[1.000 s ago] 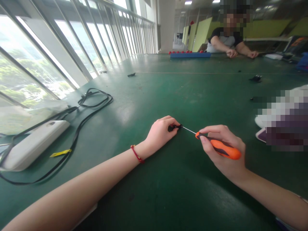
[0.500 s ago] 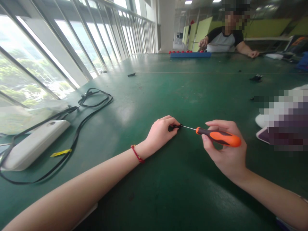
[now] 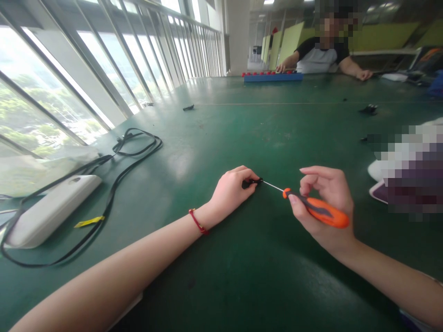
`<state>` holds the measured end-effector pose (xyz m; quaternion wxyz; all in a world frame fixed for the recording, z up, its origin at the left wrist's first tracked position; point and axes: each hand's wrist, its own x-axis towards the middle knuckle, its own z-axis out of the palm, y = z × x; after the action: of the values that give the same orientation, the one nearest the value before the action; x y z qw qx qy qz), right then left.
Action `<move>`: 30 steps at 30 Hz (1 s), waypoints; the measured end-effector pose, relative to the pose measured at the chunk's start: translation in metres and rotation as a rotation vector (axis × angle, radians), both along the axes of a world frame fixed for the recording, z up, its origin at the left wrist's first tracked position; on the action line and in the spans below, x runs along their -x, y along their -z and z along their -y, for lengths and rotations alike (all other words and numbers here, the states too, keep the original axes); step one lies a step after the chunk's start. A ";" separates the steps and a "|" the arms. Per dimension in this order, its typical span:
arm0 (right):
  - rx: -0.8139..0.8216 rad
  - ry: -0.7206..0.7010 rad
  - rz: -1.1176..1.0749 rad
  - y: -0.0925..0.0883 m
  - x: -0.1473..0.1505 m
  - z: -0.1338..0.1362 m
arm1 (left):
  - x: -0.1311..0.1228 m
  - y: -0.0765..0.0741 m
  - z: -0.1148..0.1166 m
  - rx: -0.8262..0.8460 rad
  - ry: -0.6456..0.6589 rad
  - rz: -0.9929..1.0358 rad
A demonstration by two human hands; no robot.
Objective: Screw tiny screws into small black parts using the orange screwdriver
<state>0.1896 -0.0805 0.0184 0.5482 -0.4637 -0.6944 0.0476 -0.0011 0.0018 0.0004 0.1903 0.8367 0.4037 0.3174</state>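
My left hand (image 3: 232, 190), with a red cord bracelet (image 3: 198, 222) at its wrist, pinches a small black part (image 3: 255, 181) low over the green table. Most of that part is hidden by the fingers, and its kind cannot be made out. A screwdriver (image 3: 320, 210) with an orange and black handle rests in my right hand (image 3: 332, 226), the thumb against the handle. The fingers of this hand are raised off the handle and curled above it. The thin metal shaft points left, its tip at the black part.
On the left lie a white power strip (image 3: 55, 207) and a looped black cable (image 3: 119, 177) with a yellow tag (image 3: 89, 222). Across the table (image 3: 221, 133) a person (image 3: 321, 57) sits behind a blue rack (image 3: 273, 78) with red pieces. Small black pieces (image 3: 368, 109) lie at the right.
The screwdriver's handle end has dipped, and my right fingers have lifted away from it. My left hand stays put. The other person's hand has lowered to the blue rack.
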 end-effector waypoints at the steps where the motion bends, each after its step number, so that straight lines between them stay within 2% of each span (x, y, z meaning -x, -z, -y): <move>1: 0.018 -0.004 0.026 -0.001 0.000 0.001 | 0.000 0.000 0.000 -0.001 0.000 0.000; 5: 0.025 0.035 0.102 -0.001 0.001 0.003 | 0.000 0.001 0.000 -0.001 -0.002 0.006; 8: -0.042 0.038 0.004 0.001 0.001 0.001 | 0.000 0.000 0.000 0.003 -0.001 0.005; 11: -0.022 -0.018 -0.057 0.002 0.001 -0.001 | 0.000 0.000 0.000 0.004 0.001 0.008; 17: 0.041 0.032 0.096 -0.001 0.001 0.004 | 0.000 0.000 0.000 -0.001 0.001 0.014; 21: -0.042 0.024 -0.027 0.001 0.001 0.001 | 0.000 -0.001 0.000 -0.001 -0.005 0.007; 23: -0.018 -0.007 -0.058 0.001 0.001 0.000 | 0.000 -0.001 0.001 0.001 -0.004 0.005; 27: 0.086 0.008 0.071 0.001 0.001 0.002 | 0.000 -0.001 0.000 -0.001 -0.001 0.004; 30: 0.035 0.035 0.063 0.003 0.000 0.002 | 0.000 0.000 -0.001 -0.007 -0.002 0.004</move>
<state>0.1891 -0.0826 0.0156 0.5188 -0.4863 -0.7022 0.0356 -0.0010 0.0024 0.0000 0.1878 0.8364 0.4031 0.3205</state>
